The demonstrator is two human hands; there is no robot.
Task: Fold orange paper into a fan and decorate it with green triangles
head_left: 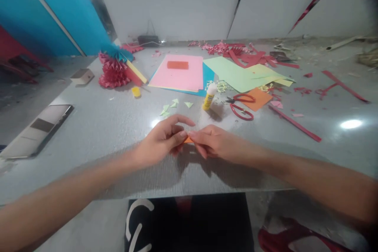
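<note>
Grip pinched at the fingertips, left hand (161,141) and right hand (218,143) both closed on a small orange paper piece (189,140) over the grey bench (97,126), near the glue stick (209,96) and red scissors (240,106); so tiny a piece calls for steady, fine handling.

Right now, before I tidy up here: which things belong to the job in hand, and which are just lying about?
In use: left hand, right hand, small orange paper between them.
Lying about: glue stick, red-handled scissors, pink paper sheets, green paper triangles.
</note>
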